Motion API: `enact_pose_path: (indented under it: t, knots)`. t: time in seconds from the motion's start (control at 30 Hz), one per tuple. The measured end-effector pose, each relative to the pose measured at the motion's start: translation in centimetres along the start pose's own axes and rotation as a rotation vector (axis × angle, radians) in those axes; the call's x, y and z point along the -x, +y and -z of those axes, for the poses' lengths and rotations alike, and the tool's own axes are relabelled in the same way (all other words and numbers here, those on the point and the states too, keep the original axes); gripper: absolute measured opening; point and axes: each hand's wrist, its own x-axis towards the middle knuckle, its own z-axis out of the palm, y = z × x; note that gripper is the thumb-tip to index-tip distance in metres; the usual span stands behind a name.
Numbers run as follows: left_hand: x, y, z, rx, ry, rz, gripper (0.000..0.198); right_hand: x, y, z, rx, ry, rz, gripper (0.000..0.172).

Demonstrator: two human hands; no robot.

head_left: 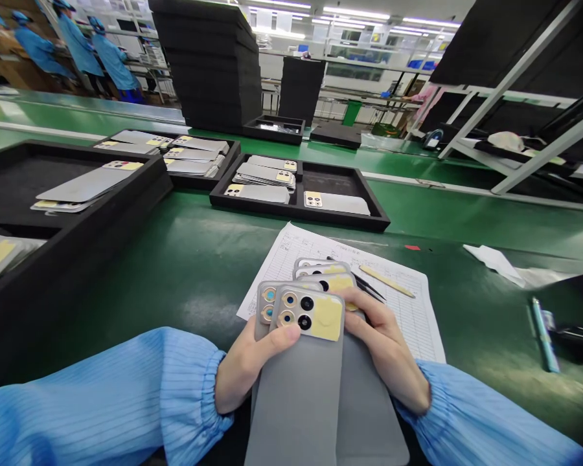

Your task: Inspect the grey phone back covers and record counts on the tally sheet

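Observation:
My left hand (252, 356) is closed on a grey phone back cover (301, 388), its thumb lying just under the camera openings. A yellow film patch covers the right part of that cover's camera area. Behind it, at the left, another cover's camera corner (265, 291) sticks out. My right hand (381, 336) grips more grey covers (364, 401), fanned out to the right and partly hidden by the front one. Beneath their top ends lies a printed form (418, 317), with black tweezers (372, 286) and a thin yellowish stick (386, 281) on it.
Black trays with grey covers stand at the left (140, 213), at the back left (230, 158) and in the middle (379, 217). A tall stack of black trays (208, 65) rises behind. On the right are a teal pen (544, 336) and a white metal frame (534, 58). People in blue work far left.

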Motion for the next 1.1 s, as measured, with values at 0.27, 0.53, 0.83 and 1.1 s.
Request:
enact_pose_path:
  t: [0.27,0.53,0.83,1.1]
  knots:
    - [-0.08,0.20,0.06,-0.041,-0.091,-0.027,0.045,0.27,-0.44,-0.63,-0.099,-0.058,-0.034,0.027]
    - [-0.18,-0.11,0.29,-0.057,-0.099,-0.093,0.038,0.41,-0.09,-0.94,0.090,-0.017,-0.002,0.020]
    - [-0.12,-0.19,0.35,-0.009,-0.056,-0.028,0.043,0.22,-0.12,-1.04,0.040,-0.041,-0.027,0.019]
    - [-0.12,-0.17,0.25,0.017,-0.065,-0.063,0.043,0.45,-0.20,-0.99,0.090,-0.047,-0.009,0.021]
